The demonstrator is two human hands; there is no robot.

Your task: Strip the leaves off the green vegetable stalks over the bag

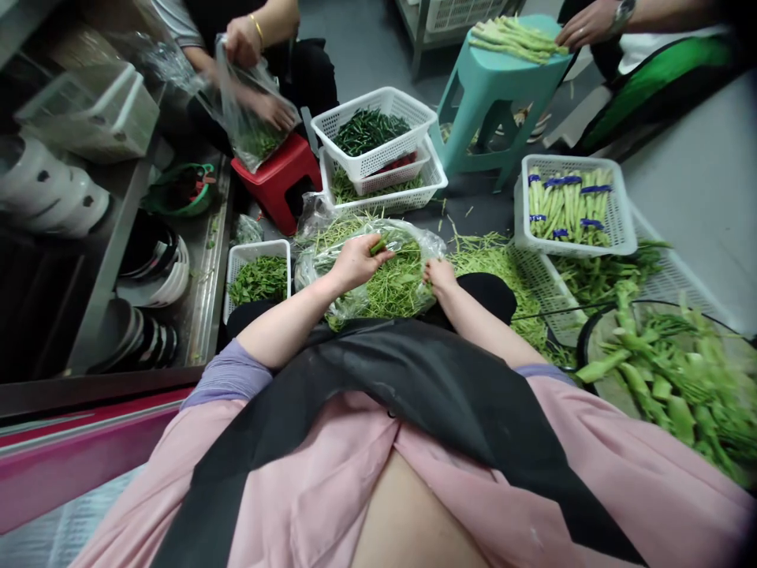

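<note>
Holding a short green bundle (pixel 378 245) in left grip (pixel 355 264), fingers closed. Closing right grip (pixel 442 278) on the rim of a clear plastic bag (pixel 430 243). Showing thin green stems (pixel 396 276) inside the bag, directly ahead of the black apron (pixel 408 343), between the knees.

Crowded all round. Note small white basket (pixel 229 272) of leafy greens just left of bag. Beyond: red stool (pixel 275 177), with a co-worker's hands (pixel 244 41) at another bag on top. Straight ahead: nested white baskets (pixel 337 156), with dark green chillies (pixel 372 130) uppermost. Farther right: teal stool (pixel 502 91) under pale stalks (pixel 514 39), touched by another person's hand (pixel 591 22).

Right side: basket of banded stalks (pixel 576 246), resting above leafy greens in a larger basket. Nearer: round container (pixel 603 335) heaped with thick stems. Blocking the space between: loose stem pile (pixel 494 272).

Grey floor (pixel 360 35) underneath, littered with scraps. Left: metal shelving (pixel 204 315) with stacked bowls (pixel 154 276) and plastic bin (pixel 127 118). Dim, blurred there; cannot tell more.
</note>
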